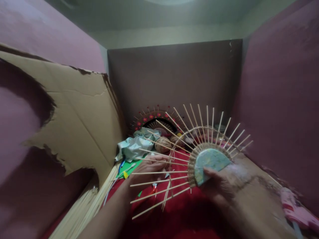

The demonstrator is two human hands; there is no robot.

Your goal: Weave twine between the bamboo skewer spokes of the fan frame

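My right hand [220, 187] grips a half-round woven piece by its flat base, thumb pressed on the pale green patterned cloth center [211, 161]. A woven rim [191, 169] curves around that center, and several thin wooden sticks [159, 172] fan out from it. A strand of brown twine [183, 135] arcs across the sticks, apart from the woven rim. Behind the left-side sticks, my left hand [152, 165] has its fingers closed at the twine, partly hidden by the sticks. Loose strand ends hang below it.
Torn cardboard [82, 116] leans at left above a bundle of pale sticks [82, 209]. Crumpled light-green cloth [136, 146], a twine ball [163, 144] and a flower-decorated fan piece [151, 117] sit at the back. A pink glue gun [296, 209] lies right. Red cloth [184, 212] covers the floor.
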